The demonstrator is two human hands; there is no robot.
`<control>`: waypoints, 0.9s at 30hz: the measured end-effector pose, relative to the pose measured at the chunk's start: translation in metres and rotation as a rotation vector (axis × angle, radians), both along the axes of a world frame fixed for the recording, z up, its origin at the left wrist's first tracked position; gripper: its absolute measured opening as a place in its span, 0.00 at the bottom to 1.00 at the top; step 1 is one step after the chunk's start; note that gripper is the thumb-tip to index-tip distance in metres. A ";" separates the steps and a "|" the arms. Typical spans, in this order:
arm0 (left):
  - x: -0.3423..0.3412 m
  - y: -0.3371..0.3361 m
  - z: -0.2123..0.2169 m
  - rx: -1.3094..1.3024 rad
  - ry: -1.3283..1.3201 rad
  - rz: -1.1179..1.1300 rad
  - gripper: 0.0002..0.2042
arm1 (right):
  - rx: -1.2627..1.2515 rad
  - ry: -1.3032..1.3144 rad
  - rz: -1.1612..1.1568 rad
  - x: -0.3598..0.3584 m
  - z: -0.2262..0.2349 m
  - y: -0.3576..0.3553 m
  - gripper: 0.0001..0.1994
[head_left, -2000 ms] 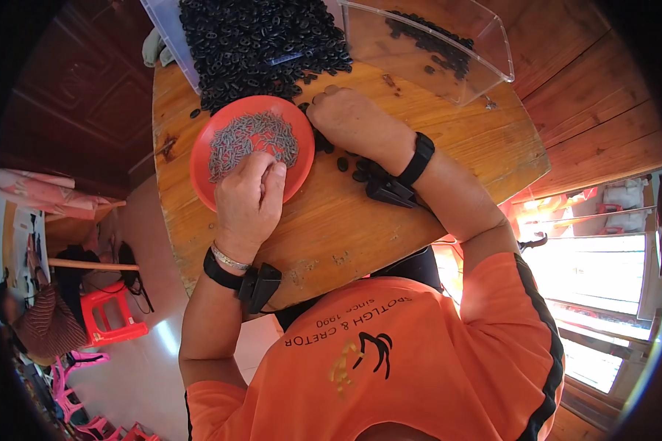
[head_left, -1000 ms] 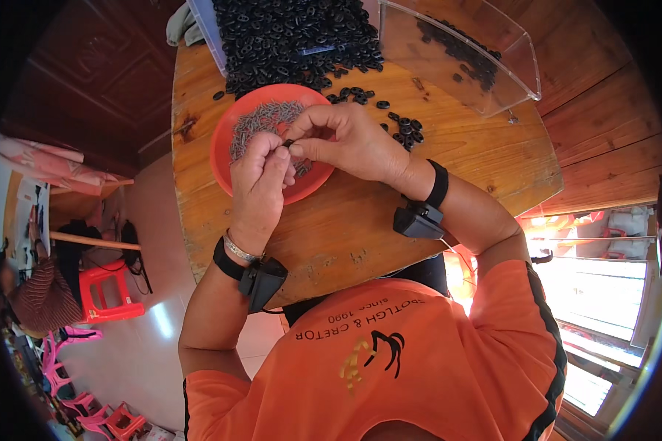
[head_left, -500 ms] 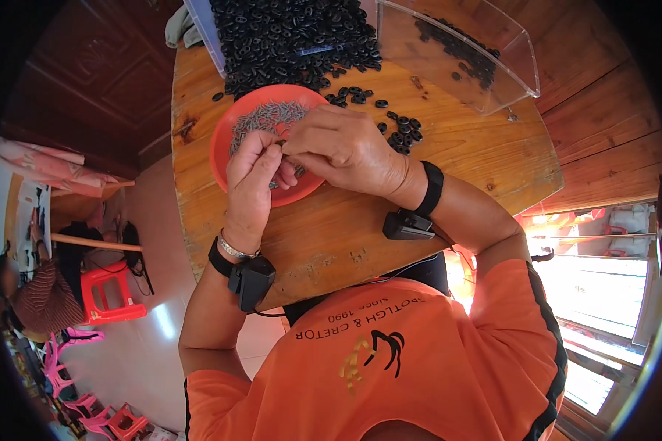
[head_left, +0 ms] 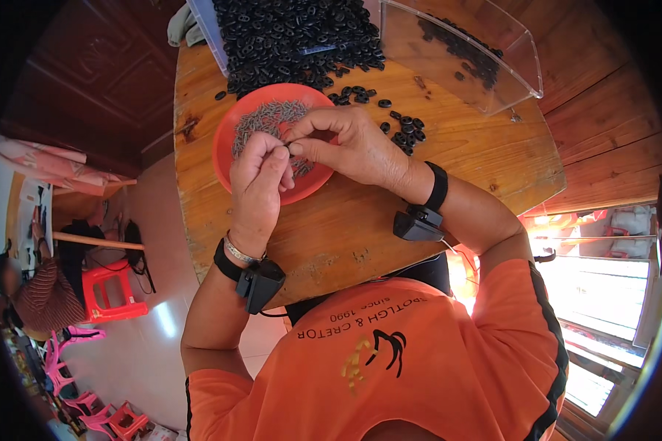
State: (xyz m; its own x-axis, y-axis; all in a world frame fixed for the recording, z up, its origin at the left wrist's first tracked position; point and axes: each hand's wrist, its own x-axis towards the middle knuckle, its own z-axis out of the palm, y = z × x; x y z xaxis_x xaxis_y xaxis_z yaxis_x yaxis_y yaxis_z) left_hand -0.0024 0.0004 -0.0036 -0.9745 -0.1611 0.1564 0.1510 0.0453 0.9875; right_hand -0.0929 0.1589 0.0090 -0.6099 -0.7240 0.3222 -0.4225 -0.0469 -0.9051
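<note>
Over the red bowl: both hands meeting fingertip to fingertip above the red bowl [head_left: 237,136] on the round wooden table [head_left: 449,158].
Left hand [head_left: 257,184]: curling shut, thumb and forefinger pinching a small black ring [head_left: 287,142].
Right hand [head_left: 353,143]: closing fingertips on the same small black ring from the other side.
Bowl contents: holding a heap of thin grey metal pins [head_left: 268,117].
Behind the bowl: lying in a big pile of black rings [head_left: 294,37], spilling from a clear plastic tray [head_left: 518,70].
Beside the right hand: sitting loose on the wood, a few scattered rings [head_left: 404,132].
Wrists: wearing black straps with small black devices.
</note>
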 end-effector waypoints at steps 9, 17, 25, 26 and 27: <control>-0.004 -0.002 -0.001 -0.042 -0.045 -0.044 0.08 | 0.110 0.310 -0.087 -0.002 0.010 -0.002 0.04; -0.004 -0.008 0.002 0.078 -0.032 -0.077 0.13 | 0.072 0.280 -0.064 -0.001 0.015 -0.016 0.03; -0.003 -0.015 0.009 0.451 -0.105 -0.218 0.13 | -0.066 0.759 -0.083 -0.006 0.020 -0.018 0.06; -0.004 -0.016 0.009 0.454 -0.107 -0.217 0.13 | -0.064 0.756 -0.082 -0.007 0.018 -0.019 0.06; -0.005 -0.018 0.009 0.482 -0.109 -0.229 0.12 | -0.088 0.771 -0.070 -0.009 0.017 -0.020 0.06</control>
